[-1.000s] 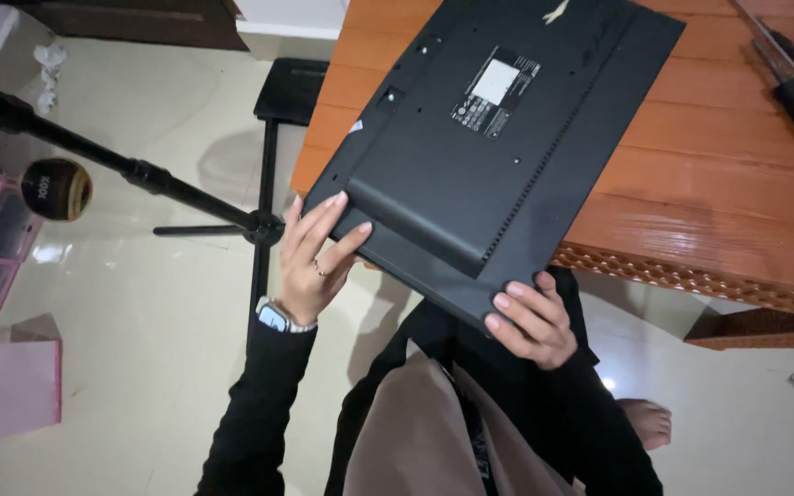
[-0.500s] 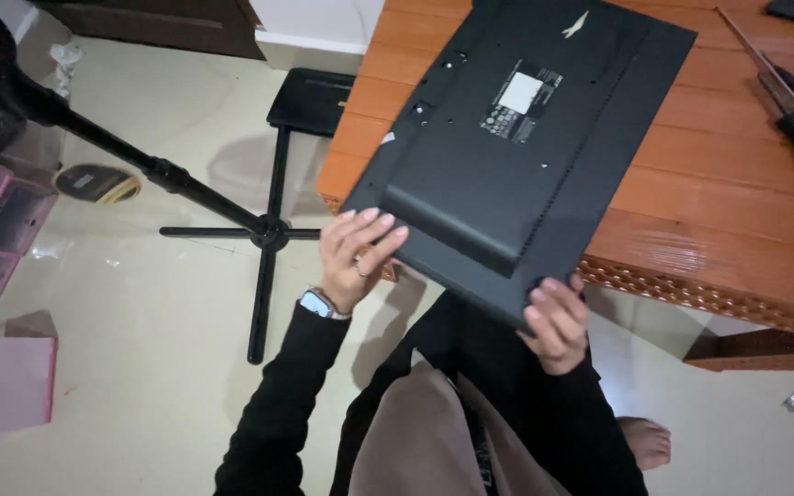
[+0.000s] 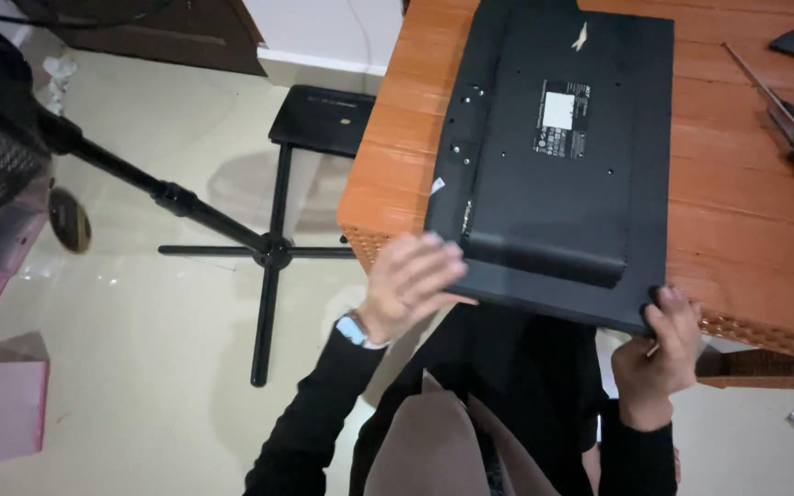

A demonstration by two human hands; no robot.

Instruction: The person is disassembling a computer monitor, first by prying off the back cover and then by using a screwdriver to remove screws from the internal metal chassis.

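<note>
- Flat-panel monitor (image 3: 562, 174): black, lying screen-down on the orange wooden table (image 3: 746, 230), back cover up; its near edge overhangs the table's front edge toward the person.
- Left hand (image 3: 411, 280): blurred, fingers spread loosely, resting at the monitor's near-left corner beside the raised ridge of the back cover; the exact contact cannot be told.
- Right hand (image 3: 659, 344): closed around the near-right corner, fingertips curled over the top surface, the rest of the hand under the overhang.
- Table room: bare wood lies to the right of the monitor; a screwdriver (image 3: 788, 115) lies near the far right edge, well apart from the panel.
- Floor: a black tripod stand (image 3: 264, 248) and a black stool (image 3: 323, 119) stand left of the table.
</note>
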